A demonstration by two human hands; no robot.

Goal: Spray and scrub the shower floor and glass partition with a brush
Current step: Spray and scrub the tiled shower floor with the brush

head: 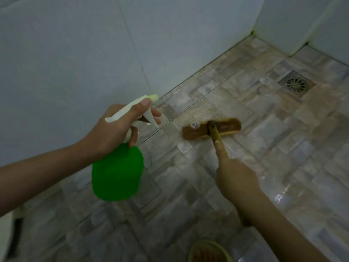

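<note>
The left hand reaches in from the near left, forearm angled up towards the middle. It holds a green spray bottle by its white spray head. The thumb lies along the top, two fingers stretch out in front of the trigger, and the lower fingers curl round the neck. The bottle hangs above the floor, its nozzle pointing far and to the right.

The right hand comes in from the near right. It is wrapped round the yellowish handle of a brush, with the index finger laid straight along the handle towards the head.

The brown, oblong brush head lies crosswise on the shower floor in the middle of the view. It is blurred, with a small pale patch on its left part.

The pale wall meets the floor just left of and beyond the brush. Open tiles stretch to the right and far. A round metal drain sits well apart at the far right, near a jutting wall corner. The grey-brown patterned tiles glisten at the near right. A round yellow-rimmed container shows at the near edge, cut off.
</note>
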